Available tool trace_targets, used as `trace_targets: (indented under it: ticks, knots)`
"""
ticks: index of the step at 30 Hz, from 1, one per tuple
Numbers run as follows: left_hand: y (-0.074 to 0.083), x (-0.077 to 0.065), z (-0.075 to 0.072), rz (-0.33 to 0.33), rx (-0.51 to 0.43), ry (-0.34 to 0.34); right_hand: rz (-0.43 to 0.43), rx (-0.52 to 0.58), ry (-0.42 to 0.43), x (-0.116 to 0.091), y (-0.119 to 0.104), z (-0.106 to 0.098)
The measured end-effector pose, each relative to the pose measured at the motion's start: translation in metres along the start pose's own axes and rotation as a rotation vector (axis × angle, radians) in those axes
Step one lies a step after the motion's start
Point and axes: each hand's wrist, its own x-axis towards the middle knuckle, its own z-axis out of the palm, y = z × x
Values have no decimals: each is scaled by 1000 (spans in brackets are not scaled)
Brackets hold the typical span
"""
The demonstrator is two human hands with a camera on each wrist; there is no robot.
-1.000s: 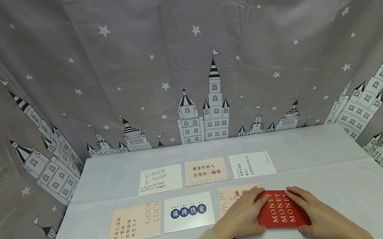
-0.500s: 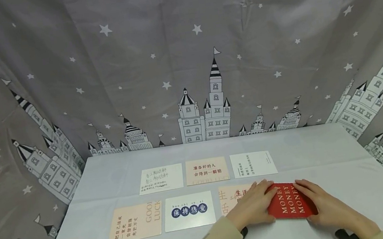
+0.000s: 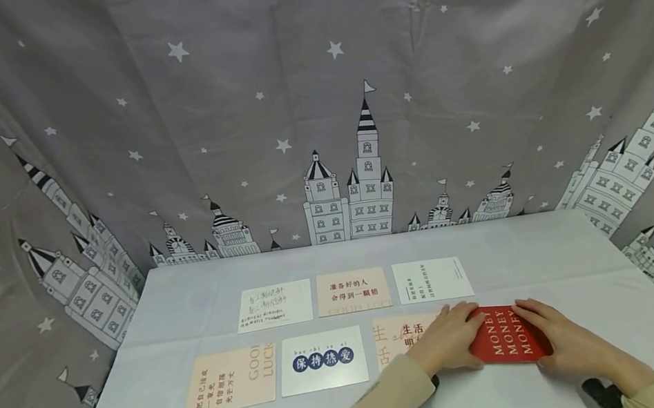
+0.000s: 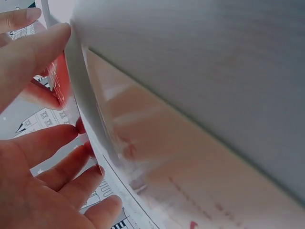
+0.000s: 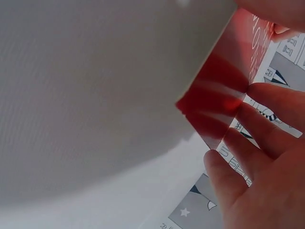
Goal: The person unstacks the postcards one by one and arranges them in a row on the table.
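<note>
A red card (image 3: 506,335) printed with "MONEY" in several lines is at the front right of the table in the head view. My left hand (image 3: 451,338) holds its left side, and my right hand (image 3: 565,338) grips its right side, thumbs at the near edge and fingers at the far edge. In the right wrist view, the fingertips of the right hand (image 5: 267,152) lie along an edge of the red card. A peach card (image 3: 390,341) lies just left, partly covered by the left hand and forearm.
Left of the peach card lie a white card with blue circles (image 3: 324,376) and another peach card (image 3: 229,381). Behind them, a handwritten white card (image 3: 274,305), a peach card (image 3: 354,302) and a white card (image 3: 439,290) form a row. A grey castle-print curtain (image 3: 307,60) hangs behind.
Both hands have moved right and slightly away from me with the red card between them. More of the peach card beside it shows now. The other cards have stayed put.
</note>
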Motion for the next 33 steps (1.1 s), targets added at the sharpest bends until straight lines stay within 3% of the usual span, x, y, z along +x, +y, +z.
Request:
trace_targets:
  ticks: [12, 33]
  knots:
    - [8, 13, -3, -31, -12, -22, -8, 40, -13, 2, 14, -4]
    - [12, 17, 0, -48, -17, -79, -51, 52, -52, 3, 25, -4]
